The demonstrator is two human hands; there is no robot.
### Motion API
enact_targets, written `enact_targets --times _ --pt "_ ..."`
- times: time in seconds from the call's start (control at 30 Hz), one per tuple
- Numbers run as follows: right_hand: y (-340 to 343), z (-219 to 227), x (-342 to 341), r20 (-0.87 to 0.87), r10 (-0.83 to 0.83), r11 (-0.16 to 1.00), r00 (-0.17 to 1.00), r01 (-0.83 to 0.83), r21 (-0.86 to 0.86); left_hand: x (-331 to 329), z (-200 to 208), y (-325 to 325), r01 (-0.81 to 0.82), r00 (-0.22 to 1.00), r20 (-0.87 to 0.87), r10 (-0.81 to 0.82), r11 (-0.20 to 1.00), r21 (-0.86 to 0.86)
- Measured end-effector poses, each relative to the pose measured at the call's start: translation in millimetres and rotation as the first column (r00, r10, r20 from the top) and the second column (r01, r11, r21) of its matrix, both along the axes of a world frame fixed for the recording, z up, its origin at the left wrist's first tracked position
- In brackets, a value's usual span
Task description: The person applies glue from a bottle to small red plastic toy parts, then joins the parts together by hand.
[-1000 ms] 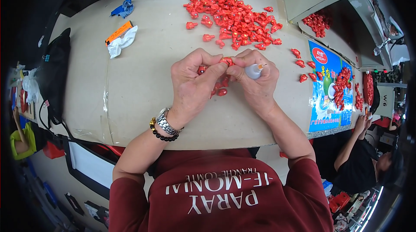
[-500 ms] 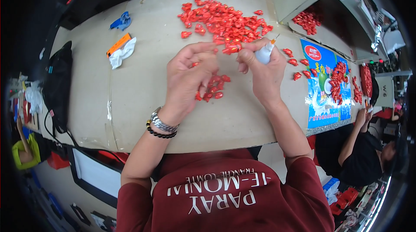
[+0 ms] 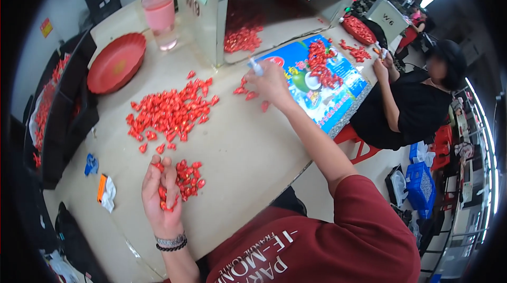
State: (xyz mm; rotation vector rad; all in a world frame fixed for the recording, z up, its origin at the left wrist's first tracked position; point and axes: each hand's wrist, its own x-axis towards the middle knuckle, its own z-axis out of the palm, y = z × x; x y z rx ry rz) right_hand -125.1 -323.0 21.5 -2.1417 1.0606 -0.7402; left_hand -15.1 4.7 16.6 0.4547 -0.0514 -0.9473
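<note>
My left hand [image 3: 163,190] is palm up at the table's near side, its fingers curled around a few small glossy red pieces [image 3: 168,205]. Beside those fingers lies a small heap of red pieces [image 3: 188,179]. My right hand [image 3: 272,85] stretches out to the right, closed on a small whitish squeeze bottle [image 3: 256,67] with an orange tip. A few loose red pieces [image 3: 244,91] lie just left of that hand, partly behind it. The large pile of red pieces [image 3: 171,111] spreads between my two hands, farther back.
A red scalloped bowl [image 3: 116,64] and a pink-banded clear cup [image 3: 158,19] stand at the back. A grey open-fronted box [image 3: 211,24] holds more pieces. Pieces lie on a blue printed sheet [image 3: 348,98]. Black bins [image 3: 60,119] line the left. A co-worker [image 3: 406,98] sits at right.
The view has swung to the right. My hands have drawn apart: the right one reached out right with the bottle, while the left has turned palm up with red pieces.
</note>
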Motion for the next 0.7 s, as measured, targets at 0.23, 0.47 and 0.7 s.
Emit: enact_targets --times 0.23,0.47,0.7 --pt "1.8 2.1 -8.0 -0.044 -0.006 0.986 0.999 -0.002 -0.167 -3.7 -3.5 -3.8 -0.026 1.000 -0.015 0.025 0.998 -0.053" --pt "77.0 47.1 21.0 0.209 0.445 0.847 0.871 -0.486 0.218 -8.2 -0.1 -7.6 -0.044 0.999 0.023 0.044 0.999 0.002" --pt "139.6 36.3 55.1 0.264 0.724 0.622 0.637 -0.769 0.149 -9.8 -2.9 -1.5 -0.068 0.997 0.023 0.067 0.996 0.055"
